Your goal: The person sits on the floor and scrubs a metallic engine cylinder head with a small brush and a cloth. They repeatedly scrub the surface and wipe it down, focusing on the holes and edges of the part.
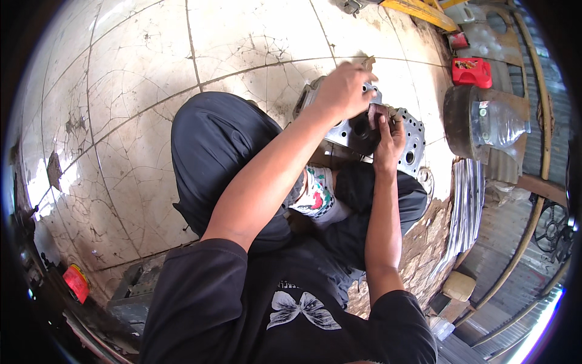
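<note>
A grey metal engine cylinder head, pierced by several round holes, lies across the floor in front of my legs. My right hand pinches a small reddish-brown piece, perhaps folded sandpaper, over the dark opening in the middle of the metal. Above the part's far side, my left hand is closed with its fingers bent. A bit of brown shows just past its knuckles; whether those fingers grip it I cannot make out. My left hand and wrist hide much of the part's left half.
I sit with folded legs on cracked pale tiles. To the right stand a red jug, a dark round drum, a clear plastic bottle and corrugated metal sheets. A dark crate and a red container are at lower left.
</note>
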Demonstrator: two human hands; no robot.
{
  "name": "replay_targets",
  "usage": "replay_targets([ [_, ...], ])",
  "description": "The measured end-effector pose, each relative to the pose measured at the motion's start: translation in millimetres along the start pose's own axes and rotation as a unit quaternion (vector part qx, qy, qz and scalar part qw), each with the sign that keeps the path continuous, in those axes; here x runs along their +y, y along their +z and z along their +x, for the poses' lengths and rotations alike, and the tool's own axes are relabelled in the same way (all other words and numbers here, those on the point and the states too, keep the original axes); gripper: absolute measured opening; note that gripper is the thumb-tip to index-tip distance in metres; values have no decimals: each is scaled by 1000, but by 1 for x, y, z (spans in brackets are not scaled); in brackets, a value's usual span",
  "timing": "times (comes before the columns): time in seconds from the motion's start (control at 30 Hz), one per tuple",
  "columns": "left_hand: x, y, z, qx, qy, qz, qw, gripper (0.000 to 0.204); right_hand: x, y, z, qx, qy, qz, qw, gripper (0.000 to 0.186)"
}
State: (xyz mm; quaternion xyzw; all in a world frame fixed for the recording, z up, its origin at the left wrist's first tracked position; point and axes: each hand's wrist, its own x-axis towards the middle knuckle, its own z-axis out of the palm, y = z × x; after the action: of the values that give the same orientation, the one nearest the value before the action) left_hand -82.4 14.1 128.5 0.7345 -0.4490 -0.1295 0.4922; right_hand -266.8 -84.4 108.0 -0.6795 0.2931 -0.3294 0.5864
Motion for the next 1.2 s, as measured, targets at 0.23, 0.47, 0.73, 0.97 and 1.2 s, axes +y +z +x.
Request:
replay_targets([
  [0.23,5,-2,-18,-107,-81,-231,964,36,-7,21,-17,8,57,188,980,31],
  [0.47,-14,-32,-7,-100,-182,-202,957,38,-8,34,-19,17,-3,-13,1000,40],
  [0.73,-27,-75,-8,-118,-269,-78,953,38,-20,46,15,-79,-90,-180,976,38],
  [0.97,-34,-60,-10,-170,-223,-183,942,34,-8,67,-1,-147,-25,-22,989,39],
  [1.2,-29,-56,1,-156,-170,-159,960,35,-7,49,-6,20,34,-11,999,15],
])
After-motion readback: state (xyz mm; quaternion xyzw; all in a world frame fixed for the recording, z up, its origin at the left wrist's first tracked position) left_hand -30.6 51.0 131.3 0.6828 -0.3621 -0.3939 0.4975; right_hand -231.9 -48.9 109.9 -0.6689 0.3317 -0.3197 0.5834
